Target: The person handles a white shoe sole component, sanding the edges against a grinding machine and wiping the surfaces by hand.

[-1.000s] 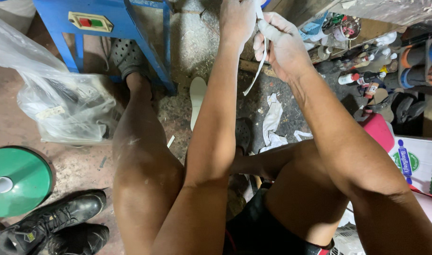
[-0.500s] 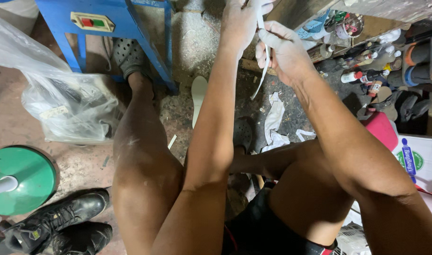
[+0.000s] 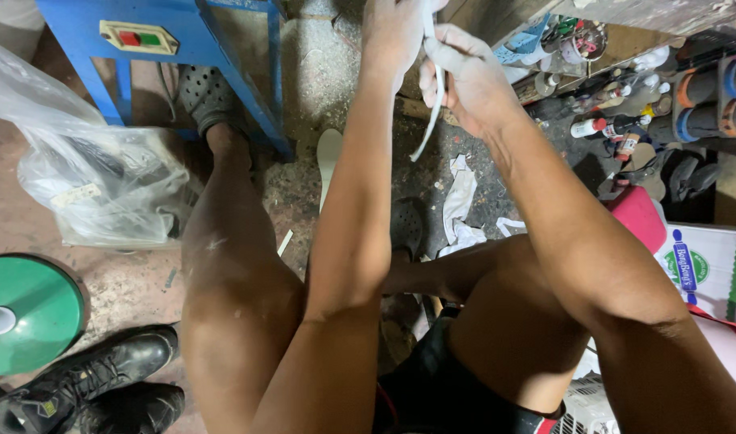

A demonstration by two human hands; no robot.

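Both my hands are raised in front of me at the top of the view. My left hand [image 3: 396,32] is closed around the upper end of a thin white strip [image 3: 432,108], partly cut off by the frame edge. My right hand [image 3: 472,80] is curled shut just beside it, pinching the same strip, which hangs down in a curve between my wrists. Below on the floor lies a pale insole [image 3: 329,161], near a crumpled white rag [image 3: 460,205]. A blue metal stand [image 3: 183,48] is to my left, with a clear plastic bag [image 3: 94,185], a green disc [image 3: 26,313] and black boots [image 3: 94,382].
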